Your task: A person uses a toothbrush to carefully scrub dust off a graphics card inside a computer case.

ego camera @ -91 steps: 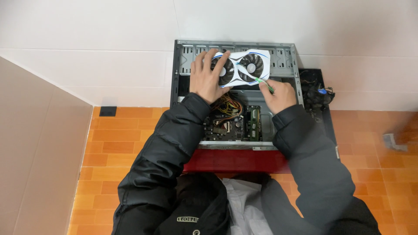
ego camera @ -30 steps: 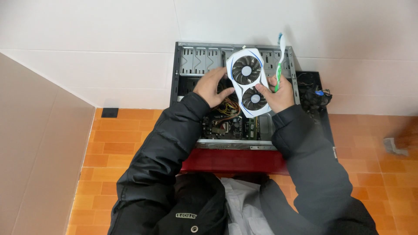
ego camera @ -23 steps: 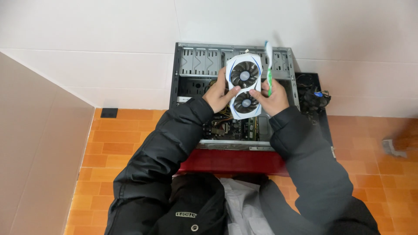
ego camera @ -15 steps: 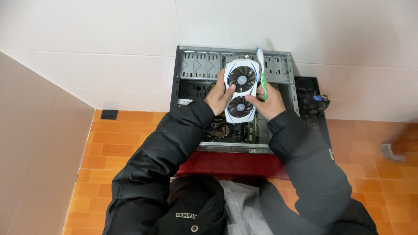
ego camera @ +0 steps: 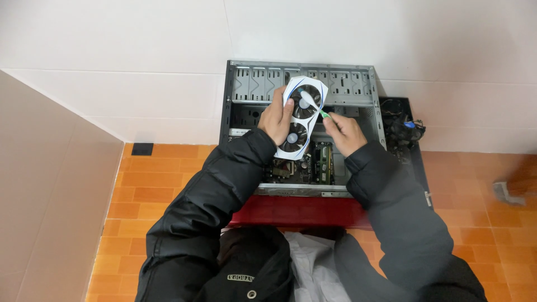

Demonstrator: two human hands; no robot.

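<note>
My left hand (ego camera: 276, 118) grips the left edge of a white graphics card (ego camera: 300, 116) with two black fans, holding it upright above an open grey computer case (ego camera: 246, 89). My right hand (ego camera: 345, 132) holds a small brush with a green handle (ego camera: 315, 106); its pale head rests on the upper fan. Below the card, the motherboard (ego camera: 305, 168) with memory sticks and cables shows inside the case.
The case lies on a red stand (ego camera: 302, 211) against a white tiled wall. Its dark side panel (ego camera: 411, 145) with a loose fan cooler lies to the right. An orange tiled floor surrounds it, a beige partition stands at the left, and a small black wall vent (ego camera: 141, 149) sits low.
The card was lifted from lying across the case to upright, then shifted left. The brush, earlier pointing up beside the card in my right hand, now lies across the upper fan.
</note>
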